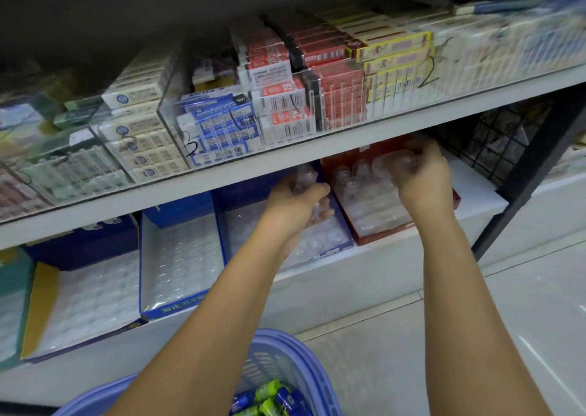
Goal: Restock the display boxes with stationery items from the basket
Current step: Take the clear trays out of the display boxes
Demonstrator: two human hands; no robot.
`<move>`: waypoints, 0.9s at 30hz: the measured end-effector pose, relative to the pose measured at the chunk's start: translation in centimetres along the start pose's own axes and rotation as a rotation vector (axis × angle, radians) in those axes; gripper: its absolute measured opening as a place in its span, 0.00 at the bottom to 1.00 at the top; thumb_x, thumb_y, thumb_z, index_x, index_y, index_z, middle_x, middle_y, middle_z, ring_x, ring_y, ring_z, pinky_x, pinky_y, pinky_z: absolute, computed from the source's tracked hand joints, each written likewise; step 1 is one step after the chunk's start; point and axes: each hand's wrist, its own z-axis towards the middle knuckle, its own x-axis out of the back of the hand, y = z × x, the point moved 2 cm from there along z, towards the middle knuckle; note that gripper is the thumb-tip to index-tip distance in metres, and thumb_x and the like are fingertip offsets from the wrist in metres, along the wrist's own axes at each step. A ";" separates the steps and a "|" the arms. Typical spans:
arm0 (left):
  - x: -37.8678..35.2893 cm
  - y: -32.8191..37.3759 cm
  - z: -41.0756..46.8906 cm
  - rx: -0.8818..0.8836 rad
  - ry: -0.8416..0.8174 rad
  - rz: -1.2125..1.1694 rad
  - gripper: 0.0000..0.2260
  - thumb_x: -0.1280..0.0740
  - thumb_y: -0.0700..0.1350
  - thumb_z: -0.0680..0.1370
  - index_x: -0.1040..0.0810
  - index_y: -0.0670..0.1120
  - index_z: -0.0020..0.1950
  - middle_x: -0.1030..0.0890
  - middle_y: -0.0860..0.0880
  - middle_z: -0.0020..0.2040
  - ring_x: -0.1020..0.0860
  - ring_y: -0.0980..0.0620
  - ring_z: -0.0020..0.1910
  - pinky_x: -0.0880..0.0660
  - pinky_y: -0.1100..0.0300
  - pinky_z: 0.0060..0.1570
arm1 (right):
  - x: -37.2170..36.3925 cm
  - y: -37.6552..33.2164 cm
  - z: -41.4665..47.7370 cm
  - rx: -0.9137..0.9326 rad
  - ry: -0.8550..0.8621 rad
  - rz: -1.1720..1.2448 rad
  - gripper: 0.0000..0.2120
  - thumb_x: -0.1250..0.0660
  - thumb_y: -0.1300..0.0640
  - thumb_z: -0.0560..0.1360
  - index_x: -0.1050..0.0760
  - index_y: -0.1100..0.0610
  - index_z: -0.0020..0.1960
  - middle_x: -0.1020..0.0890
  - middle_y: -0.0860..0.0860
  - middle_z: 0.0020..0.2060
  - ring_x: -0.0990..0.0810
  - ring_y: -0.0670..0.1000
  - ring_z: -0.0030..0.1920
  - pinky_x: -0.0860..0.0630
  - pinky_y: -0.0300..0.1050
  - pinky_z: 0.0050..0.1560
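Below the stocked shelf (317, 149), the left grip (298, 203) clutches clear bottles (303, 178) above a blue display box (345, 225). The right grip (425, 177) clutches more above the red box (385, 234); the basket (285, 339) sits bottom centre.

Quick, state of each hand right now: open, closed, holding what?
Left hand: closed, gripping a small clear item.
Right hand: closed round clear plastic pieces over the red display box.

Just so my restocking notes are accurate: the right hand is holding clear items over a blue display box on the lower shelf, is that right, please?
Not quite: in the head view the right hand is holding clear items over the red display box on the lower shelf, not a blue one. The blue display box is beside it, under the left hand.
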 end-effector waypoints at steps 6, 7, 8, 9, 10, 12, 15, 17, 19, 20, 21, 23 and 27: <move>0.3 -0.8 0.0 0.139 -0.027 -0.110 0.09 0.30 0.37 0.75 0.25 0.43 0.53 0.21 0.45 0.46 0.20 0.51 0.41 0.22 0.63 0.33 | -1.1 0.5 1.9 0.281 -0.268 -0.360 0.16 0.33 0.61 0.74 0.22 0.55 0.61 0.20 0.59 0.52 0.23 0.59 0.55 0.25 0.48 0.55; 0.4 -0.8 0.1 0.155 -0.031 -0.117 0.09 0.30 0.37 0.75 0.24 0.42 0.54 0.21 0.45 0.47 0.20 0.51 0.42 0.22 0.64 0.33 | -1.4 0.7 1.9 0.296 -0.302 -0.420 0.16 0.33 0.61 0.74 0.22 0.54 0.62 0.22 0.60 0.54 0.24 0.60 0.55 0.25 0.50 0.56; 0.5 -0.7 0.1 0.172 -0.036 -0.121 0.09 0.30 0.37 0.74 0.24 0.42 0.54 0.22 0.45 0.47 0.20 0.51 0.42 0.22 0.64 0.33 | -1.6 1.0 2.0 0.295 -0.325 -0.459 0.15 0.33 0.60 0.75 0.22 0.54 0.61 0.23 0.61 0.55 0.24 0.60 0.53 0.25 0.51 0.56; 0.6 -0.6 0.1 0.186 -0.041 -0.120 0.09 0.30 0.37 0.74 0.24 0.42 0.54 0.22 0.45 0.48 0.20 0.51 0.42 0.22 0.64 0.33 | -1.7 1.2 2.0 0.284 -0.336 -0.483 0.13 0.33 0.59 0.75 0.21 0.55 0.60 0.24 0.61 0.56 0.23 0.60 0.53 0.25 0.51 0.56; 0.8 -0.6 0.1 0.202 -0.046 -0.119 0.09 0.30 0.37 0.74 0.24 0.41 0.53 0.22 0.44 0.48 0.20 0.51 0.42 0.22 0.63 0.33 | -1.8 1.4 2.1 0.272 -0.336 -0.499 0.13 0.33 0.58 0.75 0.21 0.56 0.59 0.24 0.61 0.57 0.23 0.61 0.52 0.25 0.51 0.56; 1.0 -0.6 -0.1 0.242 -0.064 -0.120 0.08 0.29 0.38 0.74 0.24 0.41 0.51 0.21 0.44 0.47 0.20 0.51 0.41 0.22 0.63 0.33 | -2.0 1.5 2.2 0.265 -0.334 -0.518 0.14 0.33 0.59 0.76 0.22 0.56 0.60 0.24 0.62 0.59 0.24 0.61 0.55 0.26 0.51 0.58; 1.2 -0.6 -0.3 0.289 -0.089 -0.136 0.09 0.29 0.37 0.73 0.23 0.40 0.52 0.21 0.43 0.47 0.19 0.50 0.41 0.22 0.63 0.32 | -2.6 1.3 2.0 0.258 -0.355 -0.534 0.15 0.35 0.59 0.77 0.24 0.54 0.63 0.26 0.61 0.62 0.25 0.61 0.59 0.27 0.51 0.61; 1.4 -0.5 -0.5 0.294 -0.095 -0.137 0.09 0.29 0.37 0.73 0.23 0.39 0.52 0.21 0.43 0.47 0.19 0.50 0.42 0.21 0.63 0.32 | -3.3 1.2 1.6 0.257 -0.353 -0.591 0.16 0.36 0.61 0.77 0.24 0.53 0.63 0.29 0.61 0.64 0.27 0.60 0.61 0.29 0.49 0.61; 1.6 -0.4 -0.7 0.288 -0.107 -0.141 0.07 0.30 0.36 0.73 0.23 0.39 0.50 0.21 0.43 0.46 0.20 0.50 0.41 0.20 0.62 0.34 | -3.8 1.5 1.1 0.245 -0.355 -0.605 0.19 0.38 0.64 0.77 0.26 0.52 0.65 0.32 0.61 0.65 0.30 0.60 0.63 0.31 0.48 0.61; 1.7 -0.4 -0.8 0.280 -0.116 -0.141 0.07 0.30 0.35 0.73 0.24 0.40 0.49 0.21 0.43 0.46 0.19 0.50 0.40 0.20 0.62 0.35 | -4.0 1.7 0.9 0.249 -0.362 -0.601 0.20 0.38 0.64 0.77 0.28 0.51 0.67 0.32 0.60 0.65 0.32 0.59 0.64 0.32 0.47 0.62; 1.8 -0.3 -0.8 0.270 -0.126 -0.140 0.07 0.30 0.34 0.73 0.24 0.40 0.48 0.22 0.43 0.45 0.19 0.50 0.40 0.20 0.61 0.36 | -4.0 1.7 0.7 0.255 -0.376 -0.606 0.21 0.39 0.63 0.77 0.29 0.50 0.68 0.32 0.61 0.65 0.34 0.59 0.65 0.34 0.47 0.64; 1.9 -0.2 -0.9 0.244 -0.148 -0.124 0.07 0.30 0.33 0.72 0.24 0.40 0.47 0.22 0.44 0.44 0.19 0.50 0.41 0.19 0.60 0.39 | -3.9 1.7 0.3 0.250 -0.402 -0.653 0.21 0.41 0.61 0.78 0.32 0.48 0.70 0.32 0.61 0.65 0.38 0.60 0.65 0.37 0.51 0.66; 1.8 -0.3 -0.9 0.162 -0.176 -0.026 0.09 0.30 0.33 0.72 0.24 0.43 0.50 0.22 0.45 0.43 0.20 0.51 0.41 0.20 0.60 0.40 | -2.5 -0.4 -1.2 0.274 -0.213 -0.269 0.18 0.38 0.54 0.78 0.29 0.49 0.67 0.30 0.58 0.64 0.33 0.54 0.62 0.32 0.44 0.61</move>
